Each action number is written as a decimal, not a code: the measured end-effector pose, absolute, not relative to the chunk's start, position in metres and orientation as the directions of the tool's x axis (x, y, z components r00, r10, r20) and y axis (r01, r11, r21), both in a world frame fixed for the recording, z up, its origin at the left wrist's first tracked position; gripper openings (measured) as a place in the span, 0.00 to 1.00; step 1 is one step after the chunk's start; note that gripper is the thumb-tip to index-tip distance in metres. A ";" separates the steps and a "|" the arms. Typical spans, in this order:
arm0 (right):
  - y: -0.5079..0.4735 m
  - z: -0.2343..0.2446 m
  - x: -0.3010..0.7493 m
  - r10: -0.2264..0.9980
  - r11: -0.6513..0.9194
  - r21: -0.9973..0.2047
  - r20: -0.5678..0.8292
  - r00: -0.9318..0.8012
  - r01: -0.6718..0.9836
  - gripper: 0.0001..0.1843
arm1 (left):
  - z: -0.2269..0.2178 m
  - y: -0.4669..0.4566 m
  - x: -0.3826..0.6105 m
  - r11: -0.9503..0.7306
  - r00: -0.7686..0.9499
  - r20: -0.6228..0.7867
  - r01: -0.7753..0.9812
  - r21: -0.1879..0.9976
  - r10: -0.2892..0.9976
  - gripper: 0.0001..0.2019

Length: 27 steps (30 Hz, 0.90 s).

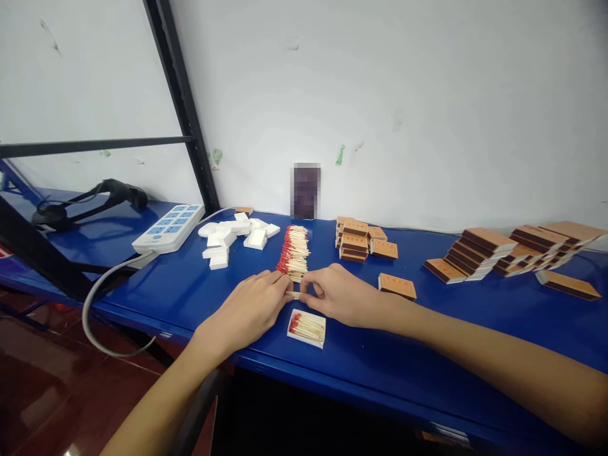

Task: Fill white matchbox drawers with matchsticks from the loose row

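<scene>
Between my two hands a few matches (295, 295) are pinched at their ends, just in front of a long pile of red-headed matches (295, 250). My left hand (254, 307) is closed on the head end, and my right hand (339, 294) grips the other end with thumb and fingertips. Close below them a white matchbox tray (291, 337) lies on the blue table (256, 354), partly filled with matches whose heads point left. The exact number held is hidden by my fingers.
White trays (225, 237) lie heaped on the left, beside a power strip (168, 228). Orange-topped matchboxes (354, 239) are piled right of the matches, a single matchbox (398, 286) lies nearer, and stacks of matchboxes (479, 250) stand farther right. A wall (427, 126) closes off the back.
</scene>
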State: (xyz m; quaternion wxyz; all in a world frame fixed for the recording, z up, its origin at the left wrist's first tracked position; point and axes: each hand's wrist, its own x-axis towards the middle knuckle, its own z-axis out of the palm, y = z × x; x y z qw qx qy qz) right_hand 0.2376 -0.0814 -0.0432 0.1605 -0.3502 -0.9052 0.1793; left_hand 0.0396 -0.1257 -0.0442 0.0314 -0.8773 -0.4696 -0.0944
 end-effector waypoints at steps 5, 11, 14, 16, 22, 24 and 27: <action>-0.082 -0.048 0.237 0.678 0.720 -0.349 0.170 -0.715 0.600 0.05 | -0.046 -0.127 0.044 -0.551 0.554 0.167 0.832 -0.069 0.816 0.12; -0.080 -0.050 0.238 0.676 0.717 -0.341 0.131 -0.725 0.608 0.04 | -0.047 -0.126 0.043 -0.558 0.557 0.150 0.829 -0.045 0.817 0.12; -0.081 -0.049 0.239 0.675 0.720 -0.329 0.129 -0.727 0.611 0.04 | -0.048 -0.126 0.042 -0.563 0.562 0.172 0.825 -0.048 0.809 0.12; -0.081 -0.049 0.239 0.673 0.722 -0.321 0.124 -0.729 0.613 0.04 | -0.048 -0.127 0.041 -0.565 0.564 0.191 0.823 -0.053 0.804 0.12; -0.082 -0.048 0.239 0.673 0.728 -0.282 0.123 -0.729 0.625 0.07 | -0.046 -0.127 0.038 -0.577 0.562 0.229 0.817 -0.004 0.795 0.13; -0.082 -0.048 0.239 0.671 0.732 -0.272 0.128 -0.731 0.624 0.07 | -0.046 -0.126 0.038 -0.578 0.563 0.220 0.816 0.006 0.797 0.13; -0.081 -0.049 0.239 0.663 0.739 -0.264 0.125 -0.738 0.620 0.07 | -0.046 -0.125 0.038 -0.582 0.572 0.187 0.813 0.002 0.799 0.12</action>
